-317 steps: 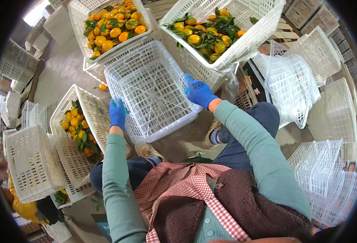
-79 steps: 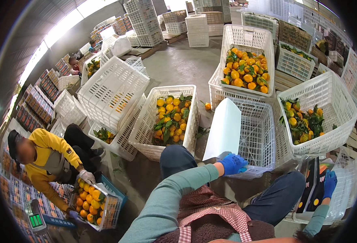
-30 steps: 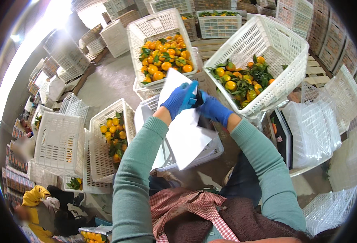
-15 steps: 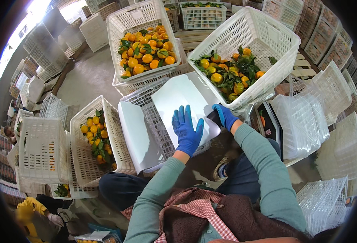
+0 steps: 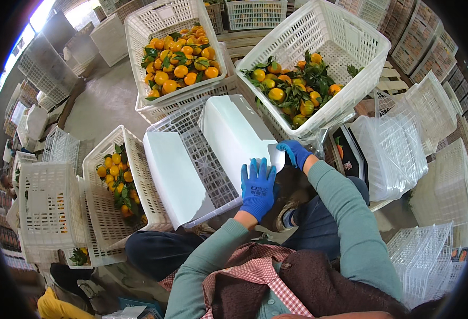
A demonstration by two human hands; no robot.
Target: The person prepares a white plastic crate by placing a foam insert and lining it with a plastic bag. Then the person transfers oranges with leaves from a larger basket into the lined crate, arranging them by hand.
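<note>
A white plastic crate (image 5: 204,170) with a lattice floor sits before my knees. One smooth white liner sheet (image 5: 173,173) covers its left side; another white liner sheet (image 5: 239,127) is bent along the right side. My left hand (image 5: 258,189), in a blue glove, presses on the near end of the right-hand sheet with its fingers stretched out. At that sheet's near right corner, my right hand (image 5: 296,153), also blue-gloved, has its fingers curled over the edge. Its fingertips are partly hidden.
Beyond stand a crate of orange citrus fruit (image 5: 173,93) and a crate of leafy citrus (image 5: 244,66). Another fruit crate (image 5: 154,186) is at left. Clear plastic boxes (image 5: 390,154) are stacked at right. A yellow-clothed person (image 5: 58,305) shows at lower left.
My left hand has slid nearer along the right-hand sheet, which now bends up more along the crate's side. The dark thing beside my right hand no longer shows. The view has shifted slightly.
</note>
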